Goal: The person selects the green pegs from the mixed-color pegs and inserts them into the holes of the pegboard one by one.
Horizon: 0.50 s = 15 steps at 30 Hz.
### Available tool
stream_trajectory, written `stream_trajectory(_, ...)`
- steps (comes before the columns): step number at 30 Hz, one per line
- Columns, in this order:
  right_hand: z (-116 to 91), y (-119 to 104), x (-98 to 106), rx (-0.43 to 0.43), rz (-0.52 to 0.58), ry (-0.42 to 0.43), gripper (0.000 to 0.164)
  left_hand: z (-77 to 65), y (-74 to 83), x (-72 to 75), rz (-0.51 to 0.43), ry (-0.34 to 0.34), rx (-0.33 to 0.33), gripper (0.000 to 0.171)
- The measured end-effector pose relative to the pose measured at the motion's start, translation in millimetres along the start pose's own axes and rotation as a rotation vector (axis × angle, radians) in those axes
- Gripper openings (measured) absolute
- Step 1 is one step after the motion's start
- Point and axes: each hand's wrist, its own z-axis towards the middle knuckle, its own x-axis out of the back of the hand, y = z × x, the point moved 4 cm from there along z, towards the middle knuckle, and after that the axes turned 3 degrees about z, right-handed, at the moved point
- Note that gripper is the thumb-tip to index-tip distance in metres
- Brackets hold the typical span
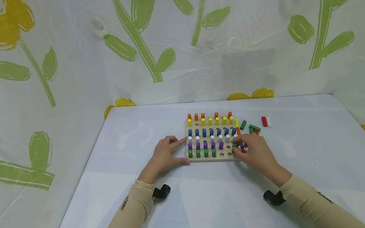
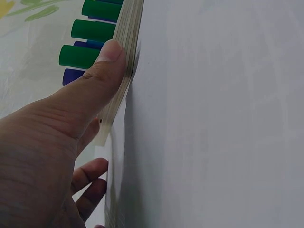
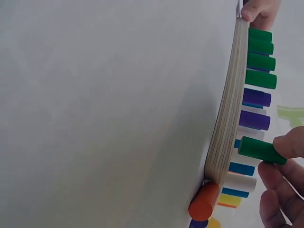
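Note:
A wooden pegboard [image 1: 213,159] lies flat on the table, with rows of orange, yellow, blue, white, purple and green pegs standing in it. The left hand [image 1: 165,155] rests at its left side, index fingertip at the left edge and straight thumb [image 2: 107,64] pressing the front edge near the corner. Between thumb and fingers, the right hand [image 1: 256,152] pinches a green peg [image 3: 259,150] over the front right part of the board. Several green pegs [image 1: 206,152] stand at the left of the front row, and bare holes show to their right.
Beyond the board's right edge lie loose pegs: green [image 1: 243,124], red [image 1: 264,121], white [image 1: 269,121] and yellow [image 1: 236,123]. An orange peg [image 3: 204,202] lies right against the front right corner. Behind the table [image 1: 196,213] hangs a flower-printed sheet [image 1: 246,42].

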Motion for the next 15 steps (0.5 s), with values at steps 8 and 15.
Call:
stream_trajectory(8, 1, -7, -4, -0.001, 0.004, -0.007, 0.025, 0.3, 0.1, 0.6, 0.005, -0.006, 0.005, 0.089)
stream_trajectory(15, 3, -12, -7, 0.021, -0.009, -0.011, 0.024, 0.3, 0.4, 1.0, 0.004, -0.009, 0.001, 0.089)
